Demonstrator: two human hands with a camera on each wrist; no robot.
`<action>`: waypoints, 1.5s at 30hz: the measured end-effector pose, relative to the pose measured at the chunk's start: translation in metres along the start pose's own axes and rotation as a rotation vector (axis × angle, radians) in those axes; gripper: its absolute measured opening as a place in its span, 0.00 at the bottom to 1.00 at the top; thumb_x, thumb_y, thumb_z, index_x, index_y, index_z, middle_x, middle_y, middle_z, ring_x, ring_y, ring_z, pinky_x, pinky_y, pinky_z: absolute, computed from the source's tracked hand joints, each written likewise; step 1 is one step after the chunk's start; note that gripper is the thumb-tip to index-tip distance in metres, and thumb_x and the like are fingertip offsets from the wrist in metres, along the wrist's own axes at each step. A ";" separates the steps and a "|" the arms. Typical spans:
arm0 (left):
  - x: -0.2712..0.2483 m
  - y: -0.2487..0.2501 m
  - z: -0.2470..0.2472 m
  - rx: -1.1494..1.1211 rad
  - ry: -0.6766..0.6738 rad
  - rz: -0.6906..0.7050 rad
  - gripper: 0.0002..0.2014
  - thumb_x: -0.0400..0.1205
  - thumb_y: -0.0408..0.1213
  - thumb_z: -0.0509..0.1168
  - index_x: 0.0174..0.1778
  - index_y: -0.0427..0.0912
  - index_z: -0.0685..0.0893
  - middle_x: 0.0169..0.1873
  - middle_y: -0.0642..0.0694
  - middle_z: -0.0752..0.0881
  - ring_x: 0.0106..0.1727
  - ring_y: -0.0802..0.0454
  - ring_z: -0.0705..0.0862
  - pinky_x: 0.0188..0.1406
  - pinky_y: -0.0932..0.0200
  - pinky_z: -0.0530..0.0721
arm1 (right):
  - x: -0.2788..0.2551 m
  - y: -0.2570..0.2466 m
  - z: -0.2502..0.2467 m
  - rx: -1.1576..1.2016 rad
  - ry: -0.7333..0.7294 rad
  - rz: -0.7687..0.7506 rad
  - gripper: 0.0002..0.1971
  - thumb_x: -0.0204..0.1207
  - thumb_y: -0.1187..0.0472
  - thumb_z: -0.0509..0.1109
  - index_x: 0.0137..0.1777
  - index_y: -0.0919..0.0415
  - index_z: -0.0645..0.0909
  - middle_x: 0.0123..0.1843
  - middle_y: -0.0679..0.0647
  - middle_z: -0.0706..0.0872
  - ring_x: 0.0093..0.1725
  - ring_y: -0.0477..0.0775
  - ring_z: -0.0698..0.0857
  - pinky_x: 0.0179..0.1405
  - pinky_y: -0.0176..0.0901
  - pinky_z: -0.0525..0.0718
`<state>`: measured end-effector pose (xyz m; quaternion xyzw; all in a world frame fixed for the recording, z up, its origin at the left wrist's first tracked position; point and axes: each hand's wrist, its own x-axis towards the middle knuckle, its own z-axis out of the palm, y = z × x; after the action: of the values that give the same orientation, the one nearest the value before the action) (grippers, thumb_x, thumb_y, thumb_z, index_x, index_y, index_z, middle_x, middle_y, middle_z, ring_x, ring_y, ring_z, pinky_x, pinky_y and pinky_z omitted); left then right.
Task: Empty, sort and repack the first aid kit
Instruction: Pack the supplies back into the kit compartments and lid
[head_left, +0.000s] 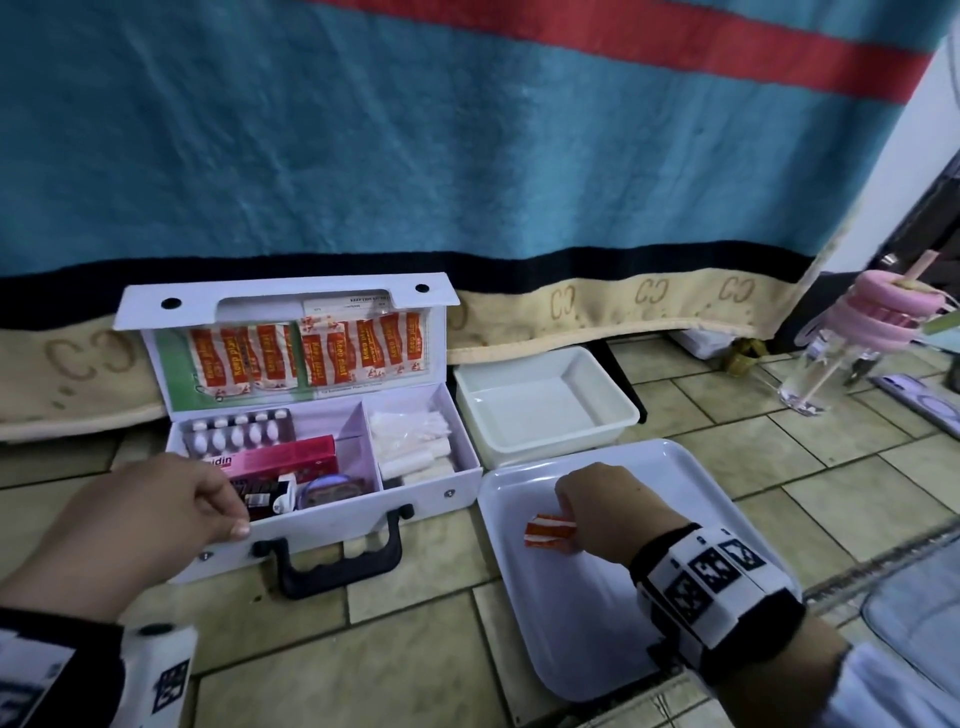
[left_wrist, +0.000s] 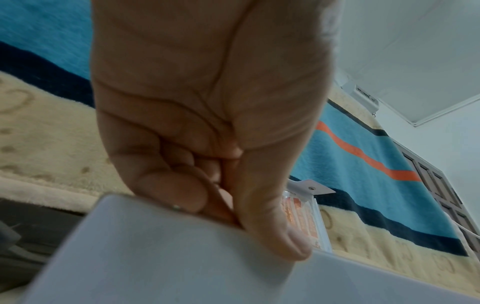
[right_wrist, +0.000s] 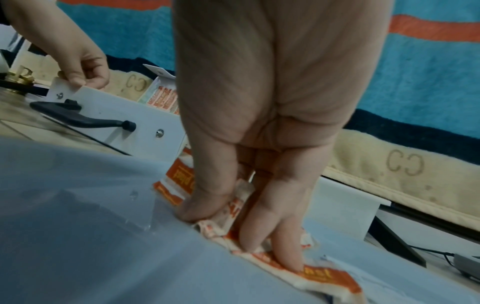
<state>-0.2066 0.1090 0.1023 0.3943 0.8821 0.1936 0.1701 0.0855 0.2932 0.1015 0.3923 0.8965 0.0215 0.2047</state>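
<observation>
The white first aid kit (head_left: 332, 525) stands open on the tiled floor, lid (head_left: 285, 306) upright with orange plaster strips (head_left: 311, 353) tucked in it. Its left compartment holds a pill blister pack (head_left: 239, 428), a pink-red box (head_left: 291, 460), a small bottle (head_left: 270, 499) and a round tin (head_left: 332, 491). White gauze and cotton (head_left: 415, 441) fill the right compartment. My left hand (head_left: 236, 514) (left_wrist: 233, 216) pinches the kit's front wall (left_wrist: 155, 257). My right hand (head_left: 569, 519) (right_wrist: 223, 222) pinches a bundle of orange-white plasters (head_left: 549, 531) (right_wrist: 324, 275) down against the flat white tray (head_left: 597, 623) (right_wrist: 103, 246).
A deep white tub (head_left: 545, 410) sits behind the tray, beside the kit. A blue blanket (head_left: 467, 156) hangs right behind everything. A glass tumbler with a pink lid and straw (head_left: 831, 364) and a phone (head_left: 924, 405) lie at the far right. The kit's black handle (head_left: 337, 556) juts toward me.
</observation>
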 end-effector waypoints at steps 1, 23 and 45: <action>0.000 0.000 0.000 0.000 -0.004 -0.002 0.16 0.62 0.36 0.82 0.19 0.62 0.86 0.16 0.58 0.84 0.27 0.52 0.85 0.39 0.49 0.87 | 0.000 -0.001 0.000 -0.005 -0.005 0.005 0.18 0.75 0.55 0.70 0.31 0.54 0.64 0.47 0.57 0.80 0.44 0.54 0.73 0.44 0.40 0.67; -0.006 0.009 -0.009 0.043 -0.082 -0.009 0.09 0.66 0.44 0.79 0.24 0.55 0.87 0.23 0.58 0.86 0.29 0.64 0.84 0.26 0.65 0.73 | 0.018 -0.025 -0.068 0.911 0.465 -0.081 0.08 0.79 0.60 0.67 0.41 0.58 0.85 0.27 0.54 0.86 0.23 0.43 0.82 0.25 0.30 0.77; -0.003 0.004 -0.009 0.004 -0.083 0.004 0.11 0.66 0.47 0.76 0.31 0.70 0.83 0.28 0.78 0.82 0.31 0.72 0.82 0.29 0.73 0.74 | 0.114 -0.074 -0.154 0.658 0.815 -0.378 0.07 0.70 0.66 0.75 0.47 0.57 0.86 0.36 0.44 0.83 0.36 0.38 0.77 0.40 0.18 0.72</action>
<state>-0.2063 0.1069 0.1121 0.4041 0.8739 0.1755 0.2056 -0.0945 0.3418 0.1881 0.2276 0.9173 -0.1468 -0.2917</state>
